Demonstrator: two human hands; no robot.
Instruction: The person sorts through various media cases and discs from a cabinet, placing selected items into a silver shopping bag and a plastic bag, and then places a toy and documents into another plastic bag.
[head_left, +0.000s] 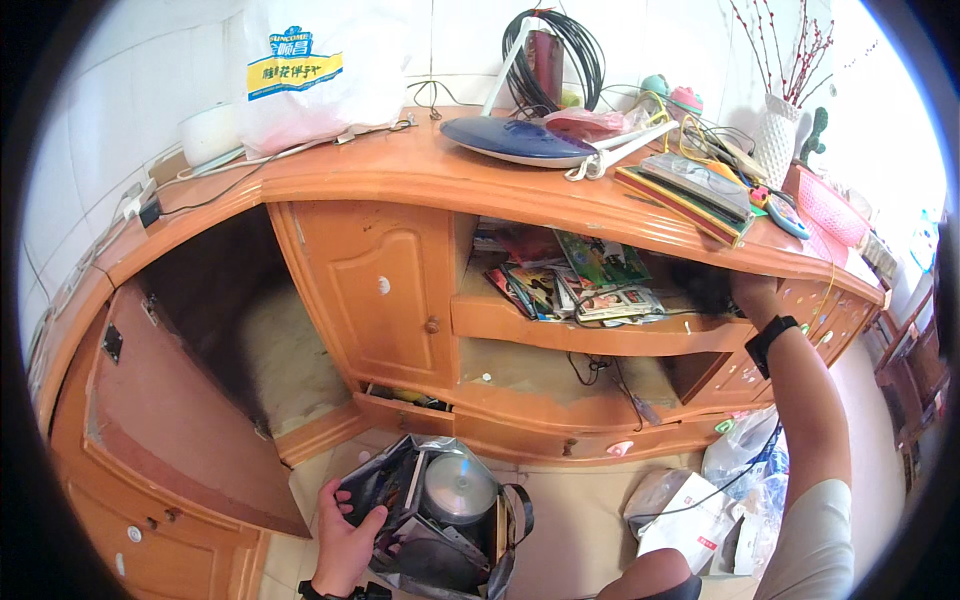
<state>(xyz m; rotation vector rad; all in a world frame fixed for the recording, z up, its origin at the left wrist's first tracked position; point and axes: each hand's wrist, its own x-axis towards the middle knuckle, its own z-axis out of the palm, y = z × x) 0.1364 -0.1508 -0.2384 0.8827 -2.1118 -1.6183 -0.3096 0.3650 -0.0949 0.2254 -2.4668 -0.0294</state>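
My left hand grips the left rim of a dark bag on the tiled floor. Inside the bag lie a stack of discs and other flat items. My right arm reaches into the right end of the cabinet's upper open shelf; of my right hand only the part near the wrist shows, and its fingers are hidden in shadow by a dark object. Left of it on that shelf lies a pile of booklets and magazines with a black cable across them.
A cabinet door hangs open at left. The cabinet top holds a blue-based lamp, coiled black cable, stacked books, a white vase and a plastic bag. A white box and plastic bags lie on the floor at right.
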